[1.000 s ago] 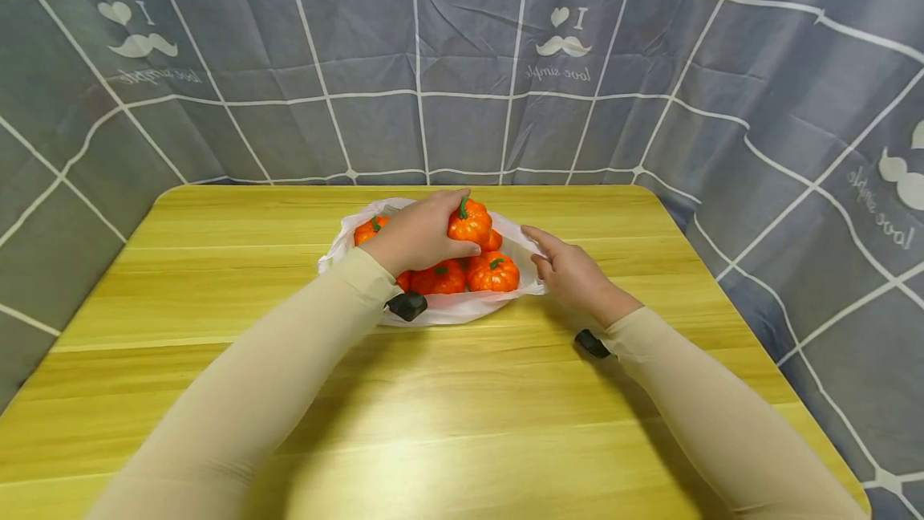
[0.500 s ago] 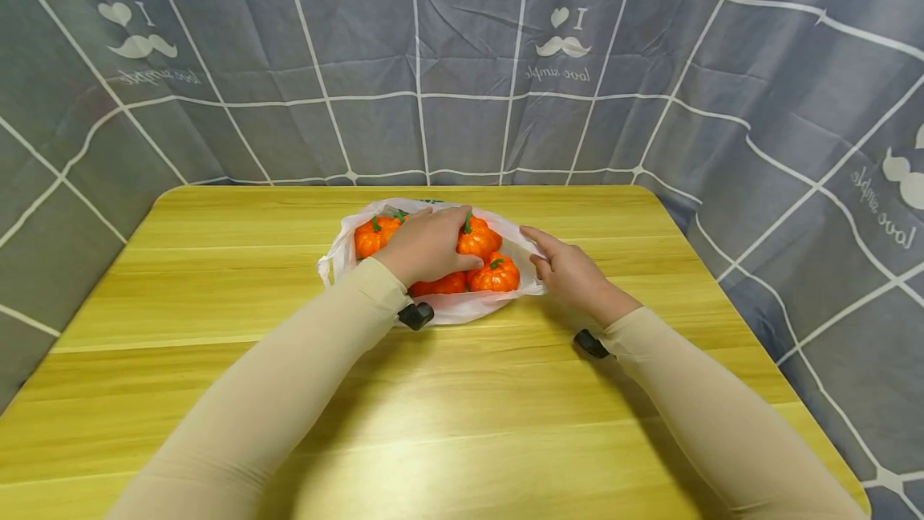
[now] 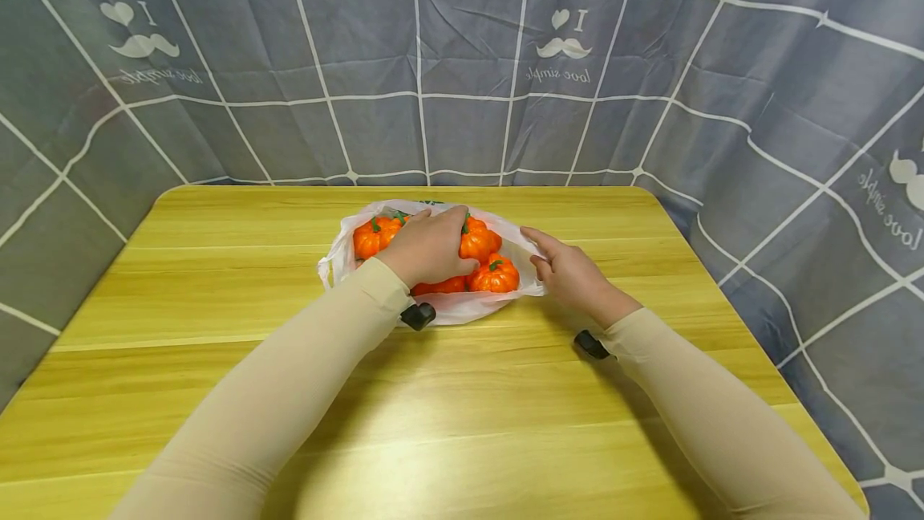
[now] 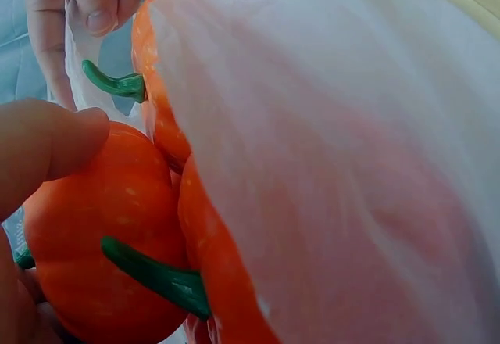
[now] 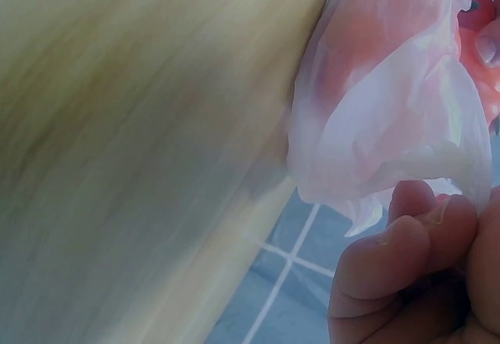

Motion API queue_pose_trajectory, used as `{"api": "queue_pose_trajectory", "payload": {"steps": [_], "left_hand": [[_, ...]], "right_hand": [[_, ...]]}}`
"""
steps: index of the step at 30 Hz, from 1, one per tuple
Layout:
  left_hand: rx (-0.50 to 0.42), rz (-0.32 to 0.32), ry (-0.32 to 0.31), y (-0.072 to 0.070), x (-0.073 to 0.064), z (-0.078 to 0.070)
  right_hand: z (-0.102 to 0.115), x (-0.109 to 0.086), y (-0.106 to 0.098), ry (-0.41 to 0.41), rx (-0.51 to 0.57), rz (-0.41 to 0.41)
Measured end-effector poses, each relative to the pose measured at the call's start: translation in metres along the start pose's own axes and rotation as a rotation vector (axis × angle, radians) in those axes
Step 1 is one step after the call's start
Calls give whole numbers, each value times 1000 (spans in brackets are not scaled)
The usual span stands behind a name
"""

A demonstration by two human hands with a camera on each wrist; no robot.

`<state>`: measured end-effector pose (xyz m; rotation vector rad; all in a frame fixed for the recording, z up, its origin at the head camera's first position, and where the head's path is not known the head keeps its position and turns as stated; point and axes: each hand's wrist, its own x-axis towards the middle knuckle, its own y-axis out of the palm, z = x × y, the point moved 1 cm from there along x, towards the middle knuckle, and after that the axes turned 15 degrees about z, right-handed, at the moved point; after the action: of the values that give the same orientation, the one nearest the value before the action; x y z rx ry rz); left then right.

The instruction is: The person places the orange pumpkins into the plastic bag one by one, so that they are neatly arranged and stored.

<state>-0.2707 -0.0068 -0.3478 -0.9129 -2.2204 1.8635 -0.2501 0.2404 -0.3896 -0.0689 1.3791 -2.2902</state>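
A white plastic bag [image 3: 465, 313] lies on the wooden table with its mouth spread open. Inside are several shiny orange miniature pumpkins with green stems, among them one pumpkin [image 3: 494, 275] near the right front and another pumpkin [image 3: 368, 239] at the left. My left hand [image 3: 431, 247] reaches into the bag from above and grips a pumpkin [image 4: 109, 234]; its thumb [image 4: 58, 141] lies over the top, while part of the other fingers is hidden. At the bag's right side, my right hand [image 3: 575, 278] pinches the rim; curled fingers [image 5: 387, 258] meet the thin plastic.
The wooden tabletop [image 3: 447, 416] stretches in front of the bag and to both sides. A grey curtain [image 3: 462, 135] with white grid lines hangs behind and around the table. Each wrist carries a small black camera [image 3: 592, 343].
My left hand has lowered the pumpkin among the others in the bag, moving slightly right and down, then nearly stopped. The right hand has stayed at the bag's rim.
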Motion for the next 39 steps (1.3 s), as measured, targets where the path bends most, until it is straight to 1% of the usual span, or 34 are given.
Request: {"api": "queue_pose_trajectory", "payload": {"steps": [4,10,14,17,21,24,26,30,34,39], "left_hand": [[0,2,-3,0,-1,0],[-48,1,2,-2,-2,0],[-85,-4,24,-5,-5,0],[-119,-13,44,-9,-11,1],[-135,-46,79,-16,-22,3],[-123,-75,108,-21,-33,7],[-104,-99,123,-24,-41,10],[-27,-156,156,-26,-55,20],[8,-184,156,-26,-67,34],[24,-201,131,-26,-80,52]], "right_hand": [[0,0,0,-12,-12,-14],[2,-1,0,-6,-5,-17],[3,-1,-1,-7,-10,-17],[3,-2,-1,-11,-12,-18],[3,-2,-2,-11,-5,-17],[3,-3,-2,-13,6,-15],[4,-3,-3,-15,11,-17],[5,-5,-4,-14,20,-18],[6,-7,-6,-15,25,-17],[6,-7,-7,-24,38,-25]]}}
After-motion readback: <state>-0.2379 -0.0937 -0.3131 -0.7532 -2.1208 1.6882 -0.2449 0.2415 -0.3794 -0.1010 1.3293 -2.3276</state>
